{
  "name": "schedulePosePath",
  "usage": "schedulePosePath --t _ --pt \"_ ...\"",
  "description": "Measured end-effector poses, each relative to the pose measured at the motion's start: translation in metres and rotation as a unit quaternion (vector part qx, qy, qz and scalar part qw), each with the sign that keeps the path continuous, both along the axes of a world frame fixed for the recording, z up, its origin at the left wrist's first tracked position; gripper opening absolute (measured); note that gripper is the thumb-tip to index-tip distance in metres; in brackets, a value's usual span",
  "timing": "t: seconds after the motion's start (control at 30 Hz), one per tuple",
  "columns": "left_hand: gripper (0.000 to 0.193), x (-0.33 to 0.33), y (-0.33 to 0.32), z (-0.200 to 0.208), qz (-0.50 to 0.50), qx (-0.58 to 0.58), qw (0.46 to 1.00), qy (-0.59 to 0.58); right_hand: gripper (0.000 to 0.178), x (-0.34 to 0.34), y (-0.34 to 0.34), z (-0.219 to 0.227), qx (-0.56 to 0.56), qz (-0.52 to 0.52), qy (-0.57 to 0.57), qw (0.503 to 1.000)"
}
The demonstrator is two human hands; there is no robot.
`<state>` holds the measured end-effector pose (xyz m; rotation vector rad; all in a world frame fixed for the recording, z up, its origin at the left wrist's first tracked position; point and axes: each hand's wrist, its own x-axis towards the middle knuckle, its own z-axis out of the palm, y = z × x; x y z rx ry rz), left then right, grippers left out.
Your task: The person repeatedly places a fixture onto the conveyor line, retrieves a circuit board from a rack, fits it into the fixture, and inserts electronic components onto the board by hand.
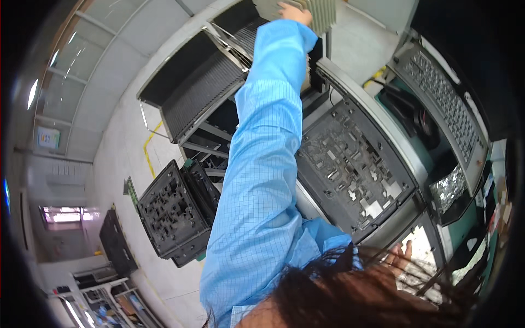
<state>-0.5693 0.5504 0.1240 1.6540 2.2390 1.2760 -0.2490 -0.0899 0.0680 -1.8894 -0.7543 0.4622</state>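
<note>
My left arm in a blue checked sleeve stretches up across the view. At its end my left hand is closed at the edge of a pale board, beside a row of pale ridged boards. Its grip is only partly visible. Down at the lower right, my right hand shows a few fingers apart over a bright white surface; dark hair hides much of it. Between the arm and the right side lies a black fixture tray with many cut-outs and pale pieces.
Black slotted racks stand at the upper left. Stacked black fixture trays lie left of my arm. A keyboard and a black handheld device are at the right. Yellow tape marks the floor.
</note>
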Motion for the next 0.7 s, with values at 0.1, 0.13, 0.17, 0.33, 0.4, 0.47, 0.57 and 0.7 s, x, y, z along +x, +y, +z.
schedulePosePath --t 0.1,0.13,0.17,0.33,0.4,0.47,0.57,0.7 --pt "0.067 -0.019 0.082 -0.047 0.065 0.018 0.997 0.046 0.035 0.014 -0.009 -0.004 -0.026 0.007 -0.067 0.997" --pt "0.077 -0.009 0.078 -0.033 0.027 -0.025 0.999 -0.005 0.035 0.010 -0.011 0.005 -0.023 0.001 -0.036 0.999" --pt "0.074 -0.019 0.080 -0.029 0.020 -0.012 1.000 -0.006 0.034 0.012 -0.005 0.013 -0.005 0.011 -0.008 1.000" --pt "0.064 -0.027 0.086 -0.039 0.017 0.092 0.993 -0.071 0.032 0.010 0.028 0.027 -0.043 0.027 -0.085 0.995" --pt "0.059 -0.003 0.058 -0.027 0.013 0.119 0.993 0.020 0.033 0.006 0.038 0.053 -0.094 0.111 -0.160 0.976" --pt "0.058 0.017 0.004 0.004 -0.020 0.168 0.984 0.054 0.035 0.004 0.051 0.068 -0.098 0.176 -0.147 0.968" --pt "0.058 -0.006 -0.116 0.041 -0.097 0.395 0.897 0.173 0.042 -0.009 0.091 0.102 -0.073 0.332 -0.169 0.925" --pt "0.060 -0.002 -0.321 0.085 -0.245 0.254 0.931 -0.088 0.069 -0.078 0.167 0.131 0.122 0.480 -0.281 0.822"
